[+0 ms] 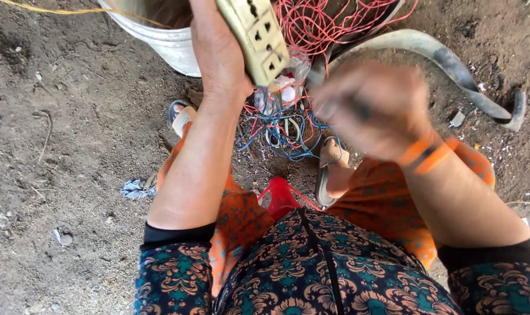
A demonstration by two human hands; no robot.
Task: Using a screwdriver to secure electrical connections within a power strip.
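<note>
Left hand (218,52) clamped around grimy socket strip (258,36), casing unopened; right hand (370,108) blurred, closure unclear; wire tangle (282,125) unsorted on dirt floor (72,146) beside bucket (166,41)

Outdoor scrap yard, dirt ground (72,146), wire tangle (282,128)

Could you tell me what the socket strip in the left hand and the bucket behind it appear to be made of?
The socket strip, held in the left hand, looks like moulded plastic, cream and yellowed, matt and grimy, with crisp rectangular slots. The bucket seems to be white plastic too: a smooth, slightly glossy wall, scuffed with dirt. Painted metal cannot be excluded.
</note>
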